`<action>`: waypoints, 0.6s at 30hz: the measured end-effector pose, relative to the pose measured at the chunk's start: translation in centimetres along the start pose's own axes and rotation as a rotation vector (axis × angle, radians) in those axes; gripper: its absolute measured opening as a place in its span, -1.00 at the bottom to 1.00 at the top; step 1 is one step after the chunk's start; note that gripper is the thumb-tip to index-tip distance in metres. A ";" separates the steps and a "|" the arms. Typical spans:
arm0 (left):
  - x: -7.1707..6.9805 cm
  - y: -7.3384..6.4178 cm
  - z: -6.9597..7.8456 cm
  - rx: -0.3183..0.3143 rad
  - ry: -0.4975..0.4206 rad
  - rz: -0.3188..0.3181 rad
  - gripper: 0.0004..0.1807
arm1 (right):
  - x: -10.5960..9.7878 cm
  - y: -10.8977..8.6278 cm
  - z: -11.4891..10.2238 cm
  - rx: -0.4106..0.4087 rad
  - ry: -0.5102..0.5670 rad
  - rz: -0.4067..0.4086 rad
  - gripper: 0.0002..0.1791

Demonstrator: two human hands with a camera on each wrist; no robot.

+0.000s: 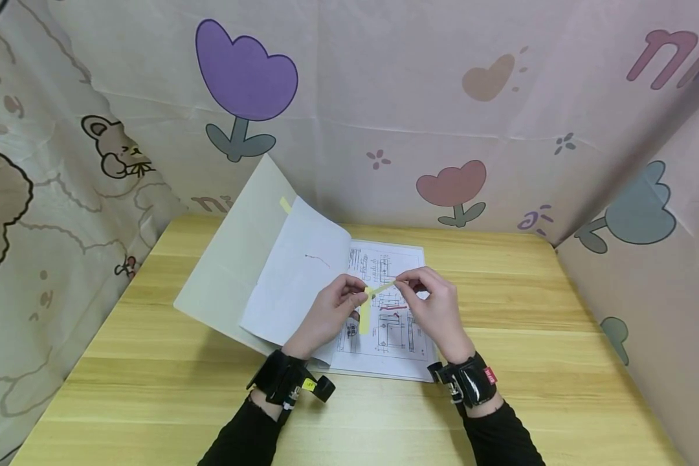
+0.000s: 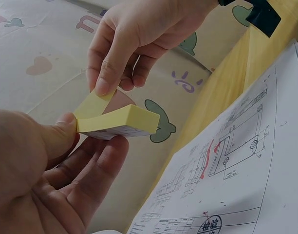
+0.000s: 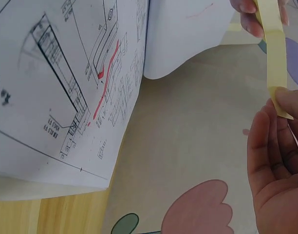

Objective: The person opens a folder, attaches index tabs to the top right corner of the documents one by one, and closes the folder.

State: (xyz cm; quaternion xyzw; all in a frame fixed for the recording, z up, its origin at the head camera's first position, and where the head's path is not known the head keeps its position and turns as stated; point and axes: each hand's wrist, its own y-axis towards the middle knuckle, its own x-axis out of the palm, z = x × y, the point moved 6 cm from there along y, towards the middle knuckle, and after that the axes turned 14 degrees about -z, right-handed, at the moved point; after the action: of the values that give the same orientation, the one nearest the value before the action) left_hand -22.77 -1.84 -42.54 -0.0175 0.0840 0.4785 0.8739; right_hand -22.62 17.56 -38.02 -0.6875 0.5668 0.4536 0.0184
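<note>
A thick yellow sticky note pad (image 2: 132, 118) is held by my left hand (image 1: 331, 307), thumb on one side and fingers under it. My right hand (image 1: 433, 304) pinches the free end of the top sticky note (image 2: 94, 105) between thumb and fingertips. That note lifts away from the pad while its other end stays at my left thumb. In the right wrist view the note (image 3: 276, 58) stretches as a narrow strip between both hands. Beneath the hands lies an open booklet, its right page (image 1: 404, 356) printed with technical drawings and red marks.
The booklet's pale cover (image 1: 227, 259) stands raised on the left, with a yellow sticky note (image 1: 285, 205) at its inner edge. A mostly white page (image 1: 303, 259) leans against it. The wooden table (image 1: 501, 278) meets a patterned cloth backdrop (image 1: 349, 77) behind and at the sides.
</note>
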 end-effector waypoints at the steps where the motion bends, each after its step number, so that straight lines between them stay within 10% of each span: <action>1: 0.0 0.0 0.0 0.000 0.002 -0.001 -0.77 | -0.1 0.0 0.0 0.002 -0.001 0.003 -0.81; 11: 0.0 -0.1 0.2 -0.004 0.008 0.008 -0.74 | -0.8 -0.2 0.7 0.078 -0.025 0.024 -0.85; 18: -0.2 -0.3 0.7 0.022 0.089 -0.011 -0.68 | -1.2 -0.8 2.5 0.223 0.160 0.053 -0.89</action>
State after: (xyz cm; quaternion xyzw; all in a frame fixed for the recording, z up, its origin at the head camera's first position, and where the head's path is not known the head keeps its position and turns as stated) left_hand -22.49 -2.09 -41.84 -0.0295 0.1279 0.4713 0.8722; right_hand -23.43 20.13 -39.07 -0.7000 0.6313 0.3316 0.0375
